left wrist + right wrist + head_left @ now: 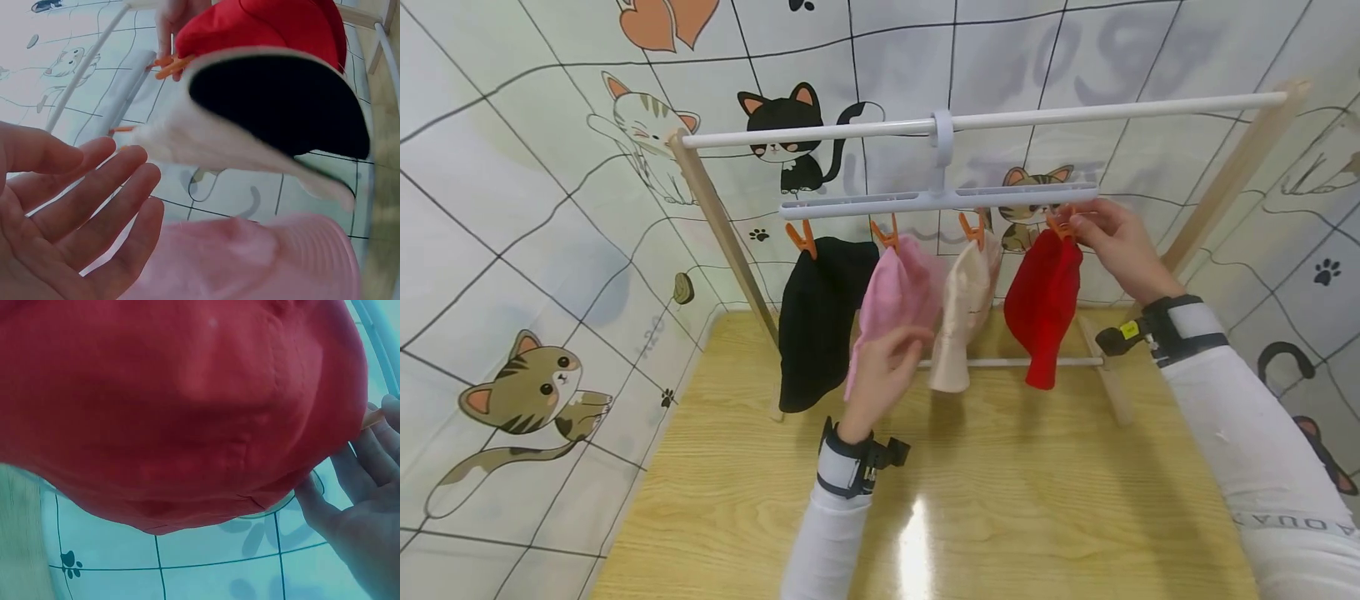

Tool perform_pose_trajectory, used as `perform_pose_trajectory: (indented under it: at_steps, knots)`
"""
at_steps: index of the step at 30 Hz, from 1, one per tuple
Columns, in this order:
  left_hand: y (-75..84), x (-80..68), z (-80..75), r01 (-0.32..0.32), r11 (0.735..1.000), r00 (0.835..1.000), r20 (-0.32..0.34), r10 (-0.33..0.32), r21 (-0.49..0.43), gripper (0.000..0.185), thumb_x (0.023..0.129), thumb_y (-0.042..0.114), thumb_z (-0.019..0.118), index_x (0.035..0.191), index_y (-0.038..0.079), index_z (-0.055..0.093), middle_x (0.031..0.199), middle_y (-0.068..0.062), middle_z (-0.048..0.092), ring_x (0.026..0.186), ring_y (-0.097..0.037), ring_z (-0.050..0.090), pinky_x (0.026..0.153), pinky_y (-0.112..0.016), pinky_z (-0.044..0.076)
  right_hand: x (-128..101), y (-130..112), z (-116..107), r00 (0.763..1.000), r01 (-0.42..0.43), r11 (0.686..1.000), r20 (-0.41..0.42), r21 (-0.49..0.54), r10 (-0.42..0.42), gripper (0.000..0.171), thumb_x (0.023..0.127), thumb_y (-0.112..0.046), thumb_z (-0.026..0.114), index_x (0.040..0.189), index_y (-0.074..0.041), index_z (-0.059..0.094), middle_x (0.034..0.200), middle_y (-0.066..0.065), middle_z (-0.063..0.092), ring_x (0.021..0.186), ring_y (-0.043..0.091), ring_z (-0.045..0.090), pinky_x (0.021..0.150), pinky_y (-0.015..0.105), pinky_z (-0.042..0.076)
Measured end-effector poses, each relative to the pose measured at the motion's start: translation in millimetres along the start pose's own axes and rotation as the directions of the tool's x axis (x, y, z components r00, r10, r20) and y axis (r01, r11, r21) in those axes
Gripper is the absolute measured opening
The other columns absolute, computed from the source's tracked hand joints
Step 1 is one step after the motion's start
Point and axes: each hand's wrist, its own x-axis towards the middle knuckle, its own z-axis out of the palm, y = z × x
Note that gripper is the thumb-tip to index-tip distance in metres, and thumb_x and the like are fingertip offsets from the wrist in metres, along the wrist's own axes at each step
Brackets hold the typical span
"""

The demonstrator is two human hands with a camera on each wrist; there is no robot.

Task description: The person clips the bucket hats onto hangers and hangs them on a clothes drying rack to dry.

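A: Quick pass. What have my hands got?

B: My right hand (1116, 242) is up at the right end of the white clip hanger (940, 200), fingers pinching the orange clip (1058, 223) that holds the red hat (1043, 300). In the right wrist view the red hat fills nearly everything, and my fingertips (375, 450) sit at its edge on the clip.

A: Left one?

B: My left hand (883, 371) is lower, in front of the pink hat (895, 296), gripping nothing. The left wrist view shows its fingers (94, 206) straight and spread, with the pink hat just beside them.

A: Where's the row?

B: Four hats hang from orange clips under the hanger: black hat (816, 321), pink, beige hat (962, 308), red, left to right. The hanger hooks over the white rod (985, 121) of a wooden rack (722, 233) standing on the wooden table (1000, 517).

A: Background?

B: Cat-print sheet (527, 250) behind and to the left.
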Motion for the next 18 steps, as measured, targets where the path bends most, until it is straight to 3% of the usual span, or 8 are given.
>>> perform_pose_trajectory:
  at_steps: [11,18]
  knots:
    - [-6.6,-25.4,-1.7,0.025,0.997,0.996,-0.083,-0.019,0.070,0.012,0.089,-0.003,0.059,0.096,-0.002,0.069,0.080,-0.012,0.066,0.065,-0.019,0.062,0.062,-0.028,0.053,-5.6,0.4,-5.3,0.995,-0.091,0.996,-0.042,0.011,0.091,0.042,0.100,-0.029,0.051,0.138,-0.011,0.050,0.128,0.004,0.057,0.111,0.018,0.051,0.086,0.016,0.045]
    - [-9.7,-40.8,-3.8,0.063,0.996,0.994,-0.088,-0.058,0.058,0.014,0.090,-0.003,0.058,0.096,0.000,0.070,0.088,-0.011,0.070,0.071,-0.019,0.062,0.066,-0.030,0.054,-6.4,-5.0,0.6,0.987,-0.114,0.993,-0.111,-0.011,0.112,0.041,0.100,-0.029,0.051,0.137,-0.011,0.051,0.127,0.002,0.058,0.113,0.017,0.051,0.102,0.035,0.039]
